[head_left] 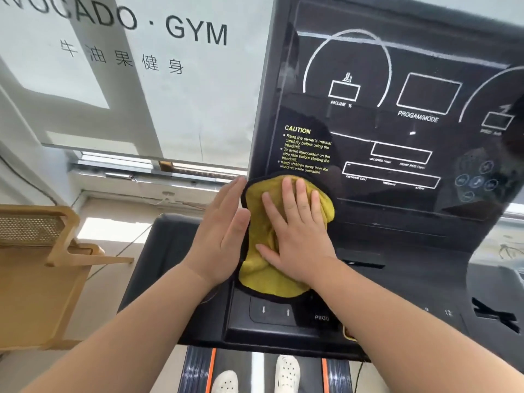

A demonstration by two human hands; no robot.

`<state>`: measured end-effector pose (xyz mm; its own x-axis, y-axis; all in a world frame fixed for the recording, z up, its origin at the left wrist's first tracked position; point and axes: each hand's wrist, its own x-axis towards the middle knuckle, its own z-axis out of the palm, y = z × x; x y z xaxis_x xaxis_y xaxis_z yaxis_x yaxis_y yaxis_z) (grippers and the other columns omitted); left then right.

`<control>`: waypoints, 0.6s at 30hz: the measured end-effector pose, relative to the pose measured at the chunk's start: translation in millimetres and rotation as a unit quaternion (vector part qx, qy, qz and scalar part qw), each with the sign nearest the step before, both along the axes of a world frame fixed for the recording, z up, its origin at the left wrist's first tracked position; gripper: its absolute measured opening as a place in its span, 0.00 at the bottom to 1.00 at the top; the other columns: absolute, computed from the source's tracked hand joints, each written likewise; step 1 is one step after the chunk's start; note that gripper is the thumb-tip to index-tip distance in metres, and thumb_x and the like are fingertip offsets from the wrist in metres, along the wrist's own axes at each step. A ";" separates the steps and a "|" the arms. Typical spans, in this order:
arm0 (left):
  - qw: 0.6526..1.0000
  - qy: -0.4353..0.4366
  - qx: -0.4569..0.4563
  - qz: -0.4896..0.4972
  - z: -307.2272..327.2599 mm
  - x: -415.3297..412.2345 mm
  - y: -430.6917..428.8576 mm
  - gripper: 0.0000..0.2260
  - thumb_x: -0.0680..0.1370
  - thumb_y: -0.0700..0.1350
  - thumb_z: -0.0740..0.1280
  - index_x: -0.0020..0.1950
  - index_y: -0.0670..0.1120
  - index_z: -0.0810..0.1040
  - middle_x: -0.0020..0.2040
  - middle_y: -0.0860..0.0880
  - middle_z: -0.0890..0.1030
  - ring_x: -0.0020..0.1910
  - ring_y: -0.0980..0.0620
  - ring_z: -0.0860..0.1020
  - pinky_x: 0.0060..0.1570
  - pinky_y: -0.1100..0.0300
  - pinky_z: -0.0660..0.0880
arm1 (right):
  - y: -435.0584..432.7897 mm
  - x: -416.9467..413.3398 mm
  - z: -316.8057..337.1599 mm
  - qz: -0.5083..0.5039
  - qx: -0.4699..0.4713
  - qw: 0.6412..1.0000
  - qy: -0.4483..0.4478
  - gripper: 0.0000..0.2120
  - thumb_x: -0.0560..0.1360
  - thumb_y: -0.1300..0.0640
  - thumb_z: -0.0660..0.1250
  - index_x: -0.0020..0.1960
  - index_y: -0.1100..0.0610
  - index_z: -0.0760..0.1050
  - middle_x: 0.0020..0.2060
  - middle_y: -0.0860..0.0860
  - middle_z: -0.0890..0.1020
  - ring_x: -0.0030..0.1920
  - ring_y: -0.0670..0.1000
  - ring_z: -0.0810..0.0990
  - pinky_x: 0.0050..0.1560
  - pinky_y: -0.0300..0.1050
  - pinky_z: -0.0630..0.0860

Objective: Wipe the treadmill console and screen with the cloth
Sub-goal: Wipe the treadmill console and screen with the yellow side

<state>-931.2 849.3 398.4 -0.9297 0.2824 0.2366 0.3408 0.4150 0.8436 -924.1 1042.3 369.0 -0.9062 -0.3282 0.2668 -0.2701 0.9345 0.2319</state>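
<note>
With my right hand (295,234) spread flat pressing the yellow cloth (265,268) against the console's (397,236) lower-left corner and my left hand (219,236) open beside it, I'd sweep in overlapping rows toward the screen (397,109).

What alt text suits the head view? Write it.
The right hand presses a yellow cloth flat against the lower left of the black treadmill console, below the CAUTION text. The left hand lies open beside the cloth.

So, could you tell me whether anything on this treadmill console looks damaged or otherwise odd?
Nothing looks damaged or spilled. One oddity: a label in the upper middle of the treadmill screen reads PROGAM/MODE, missing an R. The yellow cloth sits flat under the right hand.
</note>
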 end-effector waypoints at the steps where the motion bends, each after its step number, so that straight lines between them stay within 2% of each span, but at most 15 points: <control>1: 1.000 -0.009 0.022 -0.008 1.6 -3.6 2.5 0.39 0.78 0.73 0.40 0.81 0.52 0.59 0.80 0.56 0.64 0.79 0.57 0.60 0.79 0.48 0.58 | 2.3 -9.0 9.1 0.014 0.006 1.000 0.005 0.47 0.76 0.29 0.59 0.83 0.49 0.40 0.81 0.61 0.37 0.81 0.65 0.35 0.79 0.65 0.34; 4: 0.994 -0.039 0.100 -0.004 3.9 -12.1 5.9 0.36 0.78 0.74 0.44 0.80 0.57 0.62 0.76 0.58 0.69 0.75 0.54 0.68 0.75 0.45 0.65 | 11.3 -43.9 46.9 0.065 0.041 0.996 0.045 0.45 0.75 0.27 0.59 0.84 0.45 0.45 0.83 0.60 0.43 0.82 0.66 0.41 0.78 0.68 0.35; 7: 0.985 -0.091 0.148 0.007 4.4 -18.2 3.1 0.40 0.74 0.78 0.47 0.79 0.57 0.63 0.74 0.58 0.73 0.72 0.55 0.72 0.72 0.46 0.68 | 25.4 -81.9 97.5 0.107 0.099 0.985 0.088 0.46 0.73 0.23 0.57 0.83 0.42 0.46 0.83 0.62 0.46 0.82 0.68 0.43 0.75 0.76 0.38; 9: 0.980 -0.107 0.170 -0.003 5.3 -20.5 0.5 0.42 0.72 0.79 0.49 0.79 0.57 0.64 0.72 0.59 0.75 0.69 0.57 0.75 0.69 0.51 0.70 | 32.4 -104.9 136.3 0.113 0.115 0.980 0.115 0.47 0.71 0.21 0.56 0.83 0.41 0.47 0.83 0.63 0.48 0.81 0.70 0.45 0.74 0.80 0.41; 12: 0.974 -0.124 0.190 -0.008 7.1 -24.5 -2.5 0.39 0.72 0.79 0.51 0.77 0.59 0.66 0.69 0.61 0.78 0.67 0.56 0.77 0.67 0.49 0.70 | 35.1 -131.1 185.4 0.093 0.126 0.978 0.140 0.49 0.70 0.19 0.54 0.83 0.41 0.47 0.82 0.65 0.48 0.80 0.72 0.46 0.72 0.83 0.44; 15: 0.972 -0.134 0.192 -0.001 11.1 -26.9 -3.2 0.38 0.71 0.80 0.51 0.74 0.62 0.69 0.67 0.61 0.79 0.65 0.56 0.78 0.66 0.48 0.71 | 32.0 -136.7 194.9 0.073 0.129 0.977 0.152 0.49 0.71 0.20 0.54 0.84 0.43 0.46 0.82 0.65 0.47 0.80 0.72 0.45 0.72 0.82 0.45; 18: 0.979 -0.111 0.170 0.006 13.9 -26.1 0.2 0.36 0.72 0.79 0.50 0.73 0.61 0.69 0.67 0.61 0.78 0.66 0.56 0.77 0.66 0.49 0.71 | 27.1 -126.8 171.4 0.065 0.120 0.978 0.157 0.48 0.72 0.22 0.55 0.84 0.45 0.47 0.82 0.65 0.48 0.81 0.71 0.45 0.73 0.81 0.44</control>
<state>-957.3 849.4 412.3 -0.9715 0.2112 0.1074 0.1307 0.0995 0.9864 -1050.9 1069.4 540.4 -0.7384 -0.5228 0.4259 -0.2633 0.8050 0.5316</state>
